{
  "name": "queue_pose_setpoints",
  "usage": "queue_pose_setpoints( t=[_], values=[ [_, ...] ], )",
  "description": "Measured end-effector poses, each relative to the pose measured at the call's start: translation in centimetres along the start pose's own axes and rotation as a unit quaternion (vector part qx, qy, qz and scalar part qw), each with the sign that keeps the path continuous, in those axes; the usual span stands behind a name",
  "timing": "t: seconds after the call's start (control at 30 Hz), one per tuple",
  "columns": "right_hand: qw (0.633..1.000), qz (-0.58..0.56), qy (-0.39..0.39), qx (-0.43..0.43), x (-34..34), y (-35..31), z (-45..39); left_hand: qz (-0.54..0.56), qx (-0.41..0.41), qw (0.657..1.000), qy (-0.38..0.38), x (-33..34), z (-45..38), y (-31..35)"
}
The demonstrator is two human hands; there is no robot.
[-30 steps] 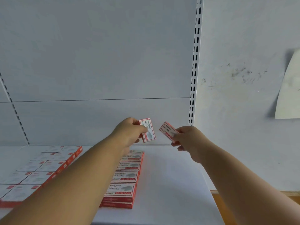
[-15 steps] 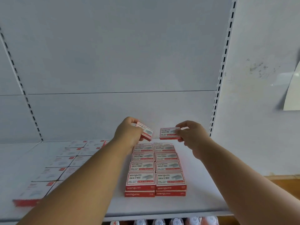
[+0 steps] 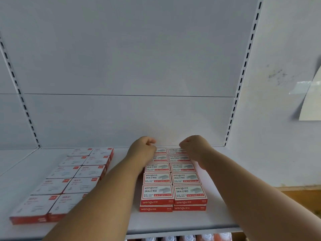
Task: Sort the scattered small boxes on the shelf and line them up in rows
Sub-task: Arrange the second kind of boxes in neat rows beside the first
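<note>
Red-and-white staple boxes (image 3: pixel 173 178) lie in two neat columns, stacked two high, on the white shelf (image 3: pixel 121 214). My left hand (image 3: pixel 143 148) is at the rear of the left column, its fingers curled on the rearmost box (image 3: pixel 161 150), which lies flat against the back panel. My right hand (image 3: pixel 194 145) is at the rear of the right column and grips the rearmost box there (image 3: pixel 175 151) in the same way. Both hands hide the outer parts of these two boxes.
A second block of white boxes with red labels (image 3: pixel 69 178) lies in two columns on the left of the shelf. A slotted upright (image 3: pixel 243 72) bounds the shelf on the right. Paper (image 3: pixel 311 101) hangs on the wall. Bottle tops (image 3: pixel 187 238) show below the shelf edge.
Both hands have brought their boxes down from mid-air and laid them flat at the rear of the two columns. The view has tilted down and to the right.
</note>
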State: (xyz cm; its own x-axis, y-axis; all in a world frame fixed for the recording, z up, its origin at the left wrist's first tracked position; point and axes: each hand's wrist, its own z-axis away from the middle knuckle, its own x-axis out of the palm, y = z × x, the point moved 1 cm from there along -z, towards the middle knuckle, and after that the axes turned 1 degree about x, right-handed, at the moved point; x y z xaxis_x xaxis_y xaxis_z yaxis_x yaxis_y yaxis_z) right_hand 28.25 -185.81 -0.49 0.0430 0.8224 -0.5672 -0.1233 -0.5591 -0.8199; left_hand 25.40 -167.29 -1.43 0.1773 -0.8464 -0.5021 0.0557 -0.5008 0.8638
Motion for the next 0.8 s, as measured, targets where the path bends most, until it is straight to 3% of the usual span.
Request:
queue_pose_setpoints(
  t=[0.1,0.2,0.4,0.53,0.63,0.73,0.8],
  values=[
    [0.987,-0.145,0.062,0.011,-0.1,0.1,-0.4,0.043,0.019,0.999,-0.025,0.2,0.5,0.3],
    [0.958,-0.282,-0.016,0.051,0.7,0.1,-0.4,0.085,0.026,0.995,-0.046,0.1,0.7,0.5],
    [0.953,-0.279,-0.116,0.030,1.2,0.3,-0.2,0.141,-0.008,0.985,-0.096,0.1,0.9,0.6],
    [0.939,-0.333,-0.069,0.050,1.0,0.7,-0.1,0.162,-0.015,0.984,-0.071,0.1,1.0,0.6],
    [0.935,-0.349,-0.013,0.057,0.9,1.0,0.0,0.135,-0.001,0.990,-0.028,0.0,0.9,0.6],
    [0.955,-0.291,-0.053,0.031,1.2,1.0,0.4,0.106,-0.002,0.991,-0.086,0.1,1.3,0.6],
    [0.967,-0.240,-0.088,0.015,1.4,0.8,0.7,0.027,0.030,0.993,-0.111,0.1,1.3,0.7]
  ],
)
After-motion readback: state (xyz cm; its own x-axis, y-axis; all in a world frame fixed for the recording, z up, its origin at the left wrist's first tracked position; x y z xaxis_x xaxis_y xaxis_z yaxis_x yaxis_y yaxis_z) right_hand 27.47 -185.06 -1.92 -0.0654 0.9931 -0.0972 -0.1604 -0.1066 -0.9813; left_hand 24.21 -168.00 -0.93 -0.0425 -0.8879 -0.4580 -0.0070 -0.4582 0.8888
